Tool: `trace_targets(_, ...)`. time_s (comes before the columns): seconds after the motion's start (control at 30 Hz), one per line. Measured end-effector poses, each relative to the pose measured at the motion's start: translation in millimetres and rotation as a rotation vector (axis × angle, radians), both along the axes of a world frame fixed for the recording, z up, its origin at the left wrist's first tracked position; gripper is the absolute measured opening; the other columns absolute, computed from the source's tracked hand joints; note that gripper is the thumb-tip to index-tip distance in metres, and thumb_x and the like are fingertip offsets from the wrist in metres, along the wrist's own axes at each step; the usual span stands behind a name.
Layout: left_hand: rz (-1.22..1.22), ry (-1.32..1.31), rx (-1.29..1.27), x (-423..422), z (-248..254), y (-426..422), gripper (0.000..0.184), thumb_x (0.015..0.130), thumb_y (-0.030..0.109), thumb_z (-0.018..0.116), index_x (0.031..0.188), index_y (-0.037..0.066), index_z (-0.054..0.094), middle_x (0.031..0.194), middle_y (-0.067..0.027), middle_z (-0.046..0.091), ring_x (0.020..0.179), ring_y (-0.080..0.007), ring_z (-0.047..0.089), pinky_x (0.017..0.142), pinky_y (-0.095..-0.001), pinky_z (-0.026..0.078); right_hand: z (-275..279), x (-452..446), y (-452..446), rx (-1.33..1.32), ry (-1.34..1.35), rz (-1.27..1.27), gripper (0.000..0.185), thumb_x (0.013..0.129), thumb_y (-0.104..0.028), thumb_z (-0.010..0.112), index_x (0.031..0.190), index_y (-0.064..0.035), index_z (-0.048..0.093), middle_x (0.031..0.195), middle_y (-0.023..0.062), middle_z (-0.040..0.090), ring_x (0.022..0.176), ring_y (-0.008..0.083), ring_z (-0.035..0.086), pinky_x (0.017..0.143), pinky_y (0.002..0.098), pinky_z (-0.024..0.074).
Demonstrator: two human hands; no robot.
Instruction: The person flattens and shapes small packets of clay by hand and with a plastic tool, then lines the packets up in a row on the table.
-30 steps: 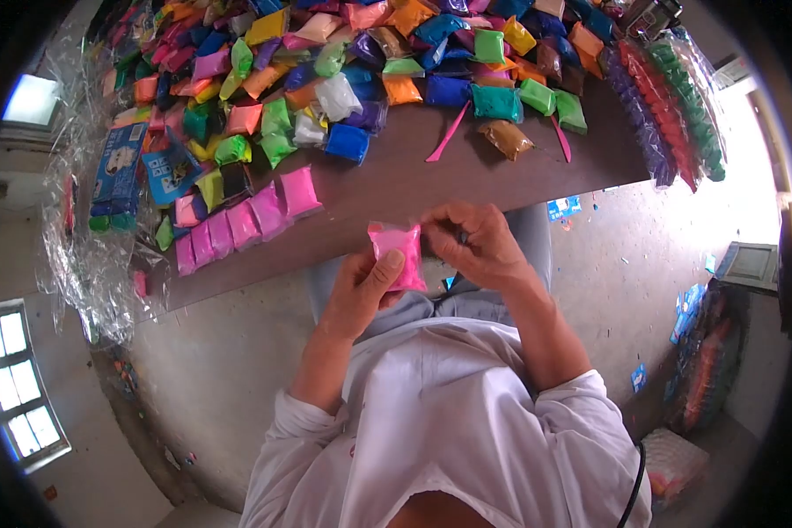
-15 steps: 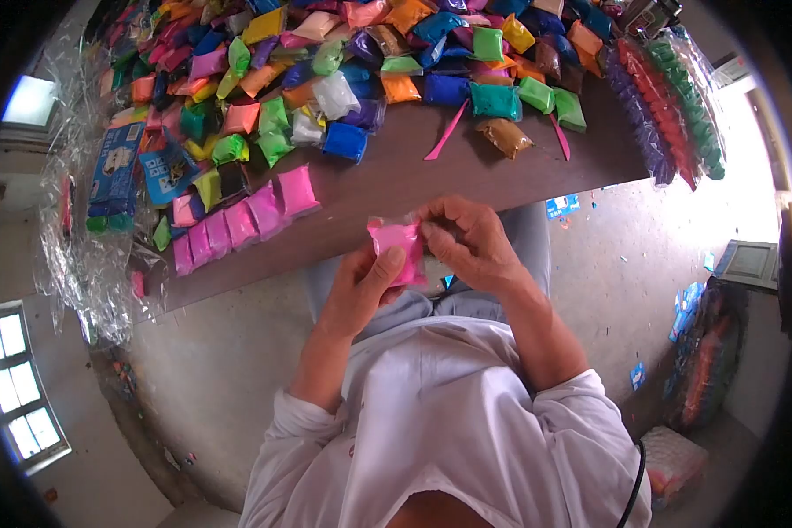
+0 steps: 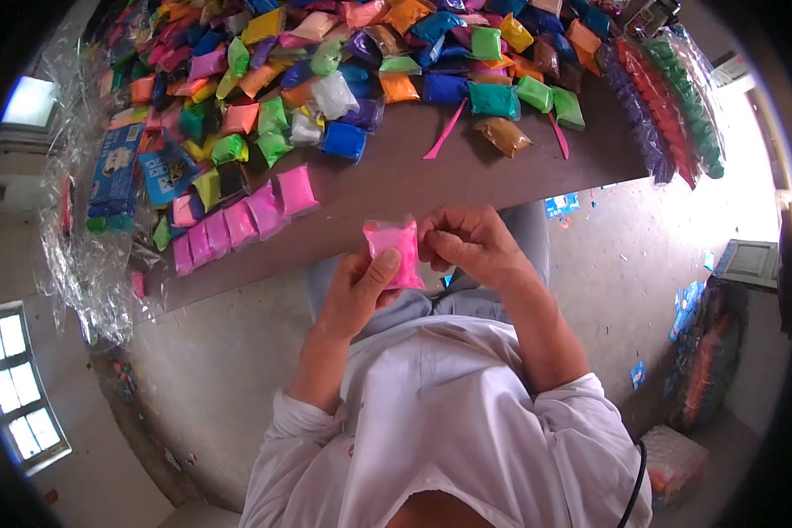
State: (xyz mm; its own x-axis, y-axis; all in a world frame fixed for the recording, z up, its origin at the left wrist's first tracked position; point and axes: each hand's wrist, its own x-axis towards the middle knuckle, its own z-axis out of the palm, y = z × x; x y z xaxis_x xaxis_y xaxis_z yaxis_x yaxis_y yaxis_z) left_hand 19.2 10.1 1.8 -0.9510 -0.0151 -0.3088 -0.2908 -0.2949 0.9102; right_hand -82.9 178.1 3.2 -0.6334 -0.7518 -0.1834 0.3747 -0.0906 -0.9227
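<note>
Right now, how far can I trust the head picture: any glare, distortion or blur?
Head view: fisheye curvature bends the window, with black corners; head view: glare washes out the floor at right; head view: reflections streak the clear plastic wrap; head view: the pink packet in the left hand looks reasonably sharp.

Paned window (image 3: 24, 385), grey floor (image 3: 211, 361)

Seemingly a workshop: heap of colourful packets (image 3: 445, 88) on a table (image 3: 378, 180), littered concrete floor (image 3: 220, 352).
</note>
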Motion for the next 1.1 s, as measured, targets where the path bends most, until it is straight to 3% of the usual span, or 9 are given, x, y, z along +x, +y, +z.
trace_targets(0.27,0.019,-0.027,-0.029,-0.8,2.1,4.4,0.032,0.091,0.037,0.053,0.087,0.005,0.057,0.063,0.0032,0.048,0.049,-0.0031,0.038,0.041,-0.0189,0.026,7.3,5.3,-5.0,0.120,0.054,-0.044,0.016,0.087,-0.012,0.056,0.084,0.0031,0.062,0.069,-0.0009,0.057,0.061,0.0050,0.051,0.053,0.0201,0.0429)
trace_targets(0.47,0.017,-0.003,-0.050,-4.0,5.5,4.1,0.032,0.091,0.037,0.053,0.087,0.006,0.057,0.064,0.0039,0.048,0.049,-0.0032,0.037,0.041,-0.0190,0.025,8.4,3.5,-2.5,0.047,-0.020,-0.009,0.014,0.082,-0.008,0.057,0.088,0.0034,0.063,0.072,-0.0012,0.058,0.063,0.0046,0.051,0.053,0.0204,0.0419)
trace_targets(0.67,0.021,0.012,-0.091,-2.2,-4.6,4.2,0.030,0.091,0.035,0.053,0.092,0.006,0.056,0.065,0.0045,0.047,0.050,-0.0028,0.038,0.041,-0.0187,0.026,-2.9,6.2,-12.0,0.044,0.109,-0.059,0.017,0.080,-0.006,0.054,0.092,0.0019,0.063,0.072,-0.0006,0.058,0.062,0.0049,0.050,0.052,0.0221,0.0416)
trace_targets(0.73,0.005,0.027,-0.132,-2.7,-3.5,1.8,0.030,0.092,0.035,0.053,0.093,0.006,0.056,0.066,0.0046,0.048,0.051,-0.0027,0.038,0.041,-0.0185,0.027,4.6,3.1,-8.4,0.227,0.173,-0.004,0.017,0.082,-0.011,0.057,0.091,0.0023,0.063,0.071,-0.0007,0.057,0.062,0.0048,0.049,0.052,0.0220,0.0408)
trace_targets(0.83,0.011,0.010,-0.130,-2.9,0.9,1.6,0.030,0.092,0.034,0.053,0.094,0.005,0.056,0.067,0.0044,0.048,0.051,-0.0026,0.039,0.042,-0.0186,0.027,3.5,4.3,-5.3,0.099,0.019,-0.024,0.016,0.080,-0.010,0.058,0.087,0.0036,0.063,0.069,-0.0007,0.056,0.062,0.0043,0.048,0.052,0.0220,0.0405)
trace_targets(0.93,0.016,0.044,-0.135,-3.5,-0.4,3.4,0.030,0.091,0.035,0.054,0.094,0.005,0.056,0.068,0.0041,0.049,0.051,-0.0024,0.039,0.042,-0.0189,0.027,19.8,7.2,-8.7,0.175,-0.002,-0.054,0.016,0.075,-0.004,0.052,0.084,0.0041,0.062,0.067,0.0007,0.057,0.061,0.0049,0.050,0.051,0.0219,0.0409)
trace_targets(1.1,0.019,-0.002,-0.192,-2.4,-4.8,2.0,0.031,0.090,0.036,0.055,0.090,0.005,0.057,0.066,0.0039,0.048,0.051,-0.0028,0.039,0.042,-0.0193,0.027,3.1,6.8,-13.7,0.163,0.109,-0.072,0.014,0.078,-0.007,0.054,0.084,0.0034,0.062,0.067,0.0007,0.057,0.057,0.0061,0.051,0.049,0.0223,0.0408)
